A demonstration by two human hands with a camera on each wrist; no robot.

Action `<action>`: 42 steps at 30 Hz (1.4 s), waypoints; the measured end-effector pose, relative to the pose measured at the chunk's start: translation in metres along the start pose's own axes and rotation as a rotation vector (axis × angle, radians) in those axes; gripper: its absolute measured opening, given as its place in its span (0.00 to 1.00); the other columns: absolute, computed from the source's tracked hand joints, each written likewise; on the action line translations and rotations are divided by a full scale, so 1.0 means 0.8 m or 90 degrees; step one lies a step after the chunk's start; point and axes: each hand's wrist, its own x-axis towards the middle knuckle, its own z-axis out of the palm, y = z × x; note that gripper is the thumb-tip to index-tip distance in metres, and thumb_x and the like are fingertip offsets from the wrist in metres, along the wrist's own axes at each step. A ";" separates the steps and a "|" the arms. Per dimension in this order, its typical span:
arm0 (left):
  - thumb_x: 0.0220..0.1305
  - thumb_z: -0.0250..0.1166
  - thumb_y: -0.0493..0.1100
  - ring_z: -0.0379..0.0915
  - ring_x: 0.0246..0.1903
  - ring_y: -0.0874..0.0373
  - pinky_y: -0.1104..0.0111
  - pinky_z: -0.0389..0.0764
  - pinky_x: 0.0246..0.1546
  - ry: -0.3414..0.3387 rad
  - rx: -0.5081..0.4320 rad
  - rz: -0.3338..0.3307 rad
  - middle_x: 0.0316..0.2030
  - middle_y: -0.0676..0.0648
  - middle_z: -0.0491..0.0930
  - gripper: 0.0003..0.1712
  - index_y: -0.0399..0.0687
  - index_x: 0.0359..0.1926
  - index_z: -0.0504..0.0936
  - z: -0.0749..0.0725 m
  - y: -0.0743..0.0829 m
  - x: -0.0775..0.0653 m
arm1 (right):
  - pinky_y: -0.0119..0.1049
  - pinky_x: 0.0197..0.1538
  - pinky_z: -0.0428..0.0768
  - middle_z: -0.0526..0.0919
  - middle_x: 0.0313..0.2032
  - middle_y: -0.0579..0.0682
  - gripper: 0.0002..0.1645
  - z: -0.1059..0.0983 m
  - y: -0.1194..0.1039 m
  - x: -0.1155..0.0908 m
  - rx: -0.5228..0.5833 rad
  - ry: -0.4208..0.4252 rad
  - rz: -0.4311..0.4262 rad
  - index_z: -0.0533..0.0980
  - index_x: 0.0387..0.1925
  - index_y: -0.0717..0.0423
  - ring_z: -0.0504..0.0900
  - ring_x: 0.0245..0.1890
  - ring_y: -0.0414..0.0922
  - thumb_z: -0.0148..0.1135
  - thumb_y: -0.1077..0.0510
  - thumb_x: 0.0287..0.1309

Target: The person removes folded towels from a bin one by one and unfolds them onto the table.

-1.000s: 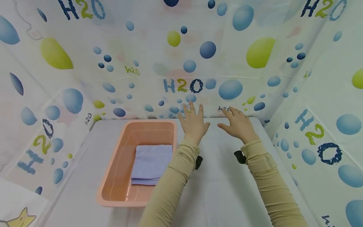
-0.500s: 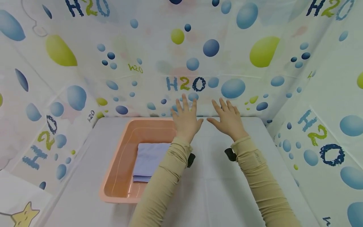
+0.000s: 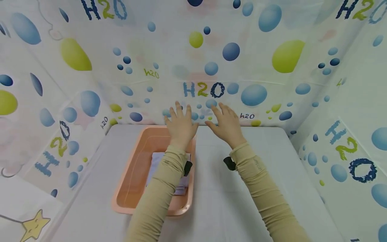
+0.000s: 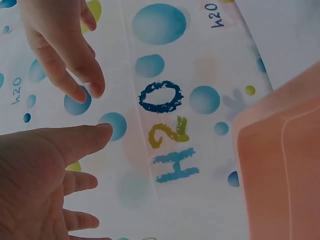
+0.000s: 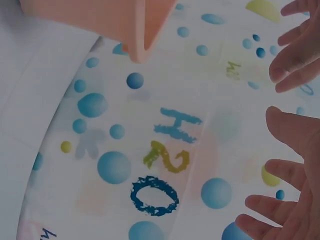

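My left hand (image 3: 180, 128) is raised with fingers spread, above the far end of a pink plastic basin (image 3: 128, 174) in the head view. It holds nothing. To its right my right hand (image 3: 226, 125) hovers over the white table, fingers also spread and nothing in them. The two thumbs point toward each other with a small gap between. Inside the basin lies a folded lavender cloth (image 3: 155, 160), partly hidden by the left forearm. In the left wrist view the basin (image 4: 280, 165) shows at the right side, apart from the left hand (image 4: 35, 175).
White sheeting (image 3: 163, 47) printed with blue and green bubbles and H2O lettering stands behind and on both sides of the table (image 3: 217, 201). A dark wrist camera (image 3: 229, 163) sits under the right wrist, another (image 3: 187, 168) beside the left wrist.
Both hands have moved left together, the left one from beside the basin to over it. The head view has shifted slightly, and the basin appears a little further right.
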 end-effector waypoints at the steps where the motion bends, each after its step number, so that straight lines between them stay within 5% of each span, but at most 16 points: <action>1: 0.62 0.56 0.61 0.46 0.70 0.37 0.42 0.58 0.64 0.008 -0.003 -0.003 0.73 0.37 0.44 0.41 0.54 0.71 0.55 0.000 -0.005 0.001 | 0.59 0.67 0.59 0.57 0.69 0.61 0.39 0.001 -0.003 0.002 0.002 -0.003 0.000 0.60 0.68 0.50 0.57 0.69 0.61 0.53 0.38 0.60; 13: 0.62 0.58 0.57 0.48 0.69 0.35 0.38 0.58 0.62 0.048 -0.037 -0.034 0.72 0.33 0.45 0.42 0.53 0.72 0.51 0.004 -0.063 0.007 | 0.56 0.68 0.59 0.56 0.70 0.59 0.40 0.027 -0.051 0.025 0.027 -0.013 -0.021 0.58 0.69 0.47 0.58 0.69 0.60 0.53 0.37 0.60; 28: 0.63 0.56 0.55 0.43 0.68 0.30 0.35 0.54 0.61 -0.022 -0.110 -0.121 0.71 0.28 0.39 0.42 0.46 0.72 0.51 0.032 -0.134 0.001 | 0.52 0.66 0.65 0.61 0.68 0.58 0.36 0.068 -0.114 0.041 0.033 -0.027 -0.024 0.61 0.67 0.46 0.63 0.67 0.56 0.53 0.39 0.61; 42: 0.65 0.52 0.56 0.44 0.66 0.27 0.33 0.53 0.59 -0.055 -0.165 -0.158 0.70 0.25 0.39 0.40 0.42 0.71 0.51 0.053 -0.163 -0.014 | 0.53 0.64 0.67 0.62 0.68 0.55 0.34 0.110 -0.159 0.041 0.107 -0.088 0.014 0.62 0.66 0.43 0.63 0.67 0.56 0.53 0.41 0.61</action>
